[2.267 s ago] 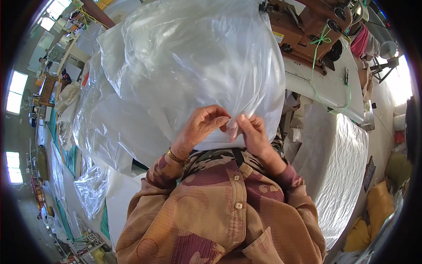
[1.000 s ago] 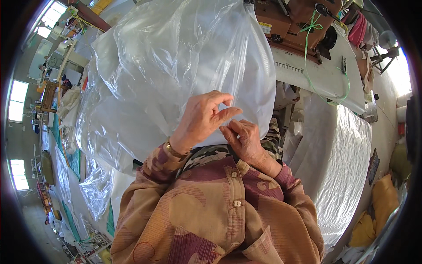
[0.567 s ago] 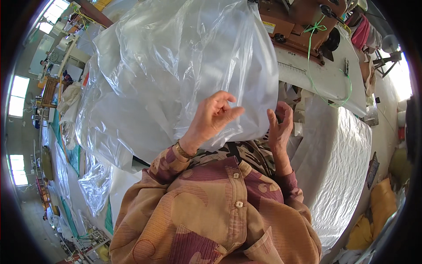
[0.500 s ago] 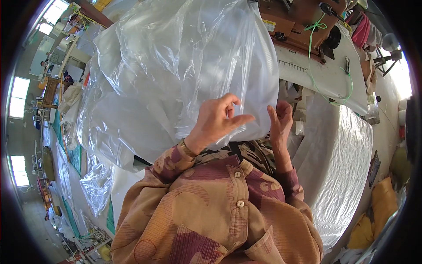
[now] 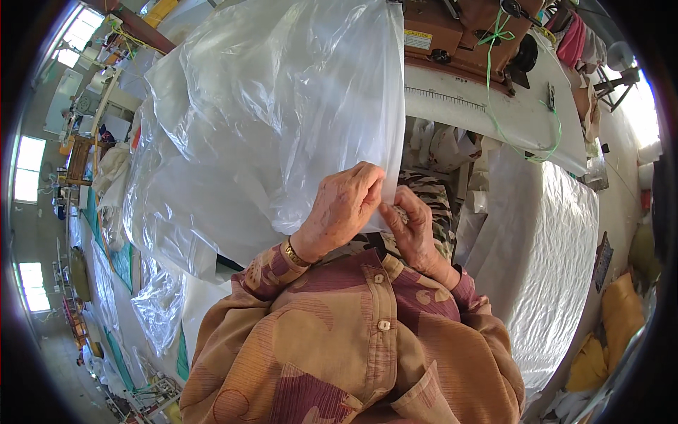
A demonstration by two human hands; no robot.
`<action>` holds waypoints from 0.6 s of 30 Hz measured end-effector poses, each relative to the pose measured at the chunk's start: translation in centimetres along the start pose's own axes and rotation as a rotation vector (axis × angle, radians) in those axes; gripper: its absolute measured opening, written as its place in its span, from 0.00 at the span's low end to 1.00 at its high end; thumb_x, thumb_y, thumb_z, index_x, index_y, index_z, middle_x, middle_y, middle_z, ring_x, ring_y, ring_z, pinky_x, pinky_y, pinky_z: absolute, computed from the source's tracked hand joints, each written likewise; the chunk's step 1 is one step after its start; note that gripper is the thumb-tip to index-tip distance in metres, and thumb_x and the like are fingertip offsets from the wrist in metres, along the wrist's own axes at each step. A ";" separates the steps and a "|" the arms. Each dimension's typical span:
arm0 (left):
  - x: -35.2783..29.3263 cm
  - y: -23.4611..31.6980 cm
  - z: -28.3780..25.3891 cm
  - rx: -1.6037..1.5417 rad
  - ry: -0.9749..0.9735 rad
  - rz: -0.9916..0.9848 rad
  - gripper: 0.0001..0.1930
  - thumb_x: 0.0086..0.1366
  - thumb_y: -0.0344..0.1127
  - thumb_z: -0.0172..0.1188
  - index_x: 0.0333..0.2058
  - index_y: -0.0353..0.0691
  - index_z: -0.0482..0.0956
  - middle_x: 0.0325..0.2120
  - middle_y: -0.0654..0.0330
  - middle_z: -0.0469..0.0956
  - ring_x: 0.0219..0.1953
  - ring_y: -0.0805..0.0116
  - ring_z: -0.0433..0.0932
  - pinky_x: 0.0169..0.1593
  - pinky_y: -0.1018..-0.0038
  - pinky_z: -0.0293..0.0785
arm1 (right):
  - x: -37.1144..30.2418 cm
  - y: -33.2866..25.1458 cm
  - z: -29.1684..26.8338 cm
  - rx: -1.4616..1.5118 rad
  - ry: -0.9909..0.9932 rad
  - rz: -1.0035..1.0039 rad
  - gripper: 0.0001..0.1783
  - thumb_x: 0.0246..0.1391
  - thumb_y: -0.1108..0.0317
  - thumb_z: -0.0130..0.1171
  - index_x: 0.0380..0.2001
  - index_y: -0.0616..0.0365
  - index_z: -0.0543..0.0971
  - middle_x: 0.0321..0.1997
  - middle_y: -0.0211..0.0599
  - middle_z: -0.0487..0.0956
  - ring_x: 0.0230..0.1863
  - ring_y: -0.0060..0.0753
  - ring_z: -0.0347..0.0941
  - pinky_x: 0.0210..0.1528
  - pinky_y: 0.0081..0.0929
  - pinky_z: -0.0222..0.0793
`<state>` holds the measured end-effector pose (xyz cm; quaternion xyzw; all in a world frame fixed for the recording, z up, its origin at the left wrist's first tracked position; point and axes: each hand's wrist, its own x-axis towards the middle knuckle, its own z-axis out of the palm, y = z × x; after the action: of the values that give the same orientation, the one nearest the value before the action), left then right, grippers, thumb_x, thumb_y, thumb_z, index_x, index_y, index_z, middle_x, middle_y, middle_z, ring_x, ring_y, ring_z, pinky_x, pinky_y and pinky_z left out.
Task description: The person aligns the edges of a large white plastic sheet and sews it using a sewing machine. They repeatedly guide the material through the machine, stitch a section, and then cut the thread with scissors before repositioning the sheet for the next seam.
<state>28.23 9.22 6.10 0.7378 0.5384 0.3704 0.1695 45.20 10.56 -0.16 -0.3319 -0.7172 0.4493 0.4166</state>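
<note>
A large clear plastic sheet spreads in front of me, wrinkled and shiny, over the work surface and down to my lap. Its right edge runs straight down from a brown sewing machine to my fingers. My left hand, with a gold watch at the wrist, is closed on that edge, fingertips pinched together. Close beside it, my right hand has thumb and fingers bent together at the lower corner of the sheet. The fingertips of both hands nearly meet, and the film between them is partly hidden.
The brown sewing machine stands at the far right on a white table with a ruler scale; green string hangs from it. White sheeting drapes at my right. Yellow cloth lies beyond; cluttered benches line the left.
The sheet's right edge has moved left and straightened. My right hand has moved left and down toward my left hand, whose fingers have closed on the edge.
</note>
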 end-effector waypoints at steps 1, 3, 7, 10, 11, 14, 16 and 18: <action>-0.1 -0.1 0.0 0.021 0.002 0.014 0.09 0.57 0.19 0.59 0.36 0.37 0.72 0.20 0.60 0.67 0.20 0.64 0.68 0.26 0.70 0.66 | -0.1 -0.3 0.1 -0.020 -0.015 -0.031 0.08 0.57 0.74 0.61 0.29 0.62 0.72 0.26 0.39 0.69 0.28 0.42 0.67 0.33 0.33 0.65; -0.1 -0.1 -0.2 -0.003 -0.003 0.000 0.10 0.56 0.19 0.59 0.36 0.36 0.73 0.21 0.59 0.68 0.20 0.64 0.68 0.26 0.70 0.66 | -0.3 -0.7 0.5 -0.059 -0.048 -0.093 0.10 0.56 0.74 0.63 0.28 0.61 0.71 0.26 0.40 0.71 0.29 0.43 0.69 0.33 0.35 0.66; -0.4 0.0 -0.5 0.020 0.014 0.003 0.07 0.58 0.20 0.61 0.36 0.34 0.75 0.24 0.58 0.70 0.21 0.64 0.70 0.26 0.72 0.66 | -0.3 0.8 1.2 -0.160 -0.044 -0.366 0.09 0.52 0.74 0.65 0.28 0.59 0.73 0.26 0.35 0.73 0.28 0.42 0.73 0.36 0.35 0.70; -0.8 -0.1 -0.2 -0.094 0.092 -0.006 0.05 0.62 0.24 0.62 0.36 0.33 0.76 0.26 0.58 0.72 0.21 0.67 0.72 0.26 0.74 0.67 | 0.1 0.5 1.2 -0.285 -0.110 -0.460 0.09 0.49 0.74 0.65 0.28 0.57 0.73 0.26 0.32 0.74 0.27 0.41 0.74 0.37 0.35 0.71; -0.9 -0.1 -0.4 -0.112 0.045 -0.046 0.06 0.62 0.25 0.63 0.36 0.33 0.76 0.26 0.58 0.73 0.21 0.69 0.72 0.26 0.74 0.67 | 0.2 0.2 1.4 -0.319 -0.100 -0.470 0.09 0.48 0.74 0.66 0.28 0.57 0.73 0.26 0.32 0.74 0.28 0.40 0.75 0.38 0.35 0.72; -1.4 0.2 -1.2 -0.184 0.007 -0.146 0.07 0.63 0.27 0.65 0.37 0.31 0.77 0.26 0.62 0.74 0.21 0.79 0.71 0.25 0.78 0.66 | 0.5 -0.4 1.5 -0.400 -0.146 -0.537 0.11 0.45 0.73 0.66 0.32 0.57 0.75 0.27 0.32 0.75 0.29 0.39 0.76 0.38 0.34 0.72; -2.4 -0.4 -1.1 -0.216 0.070 -0.233 0.07 0.63 0.27 0.65 0.37 0.31 0.78 0.26 0.58 0.75 0.21 0.74 0.70 0.25 0.77 0.67 | 2.2 0.4 0.3 -0.349 -0.198 -0.630 0.13 0.46 0.72 0.66 0.36 0.57 0.76 0.28 0.33 0.76 0.30 0.39 0.76 0.38 0.34 0.72; -2.4 -0.4 -1.9 -0.278 0.155 -0.305 0.05 0.62 0.24 0.64 0.36 0.30 0.79 0.25 0.56 0.77 0.21 0.74 0.70 0.26 0.76 0.68 | 4.1 2.2 -0.7 -0.223 -0.093 -0.550 0.12 0.51 0.73 0.64 0.40 0.59 0.77 0.31 0.37 0.76 0.32 0.34 0.75 0.39 0.31 0.73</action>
<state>26.20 6.89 6.29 0.5868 0.5989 0.4665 0.2816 44.23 15.14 -0.74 -0.1481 -0.8434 0.2526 0.4505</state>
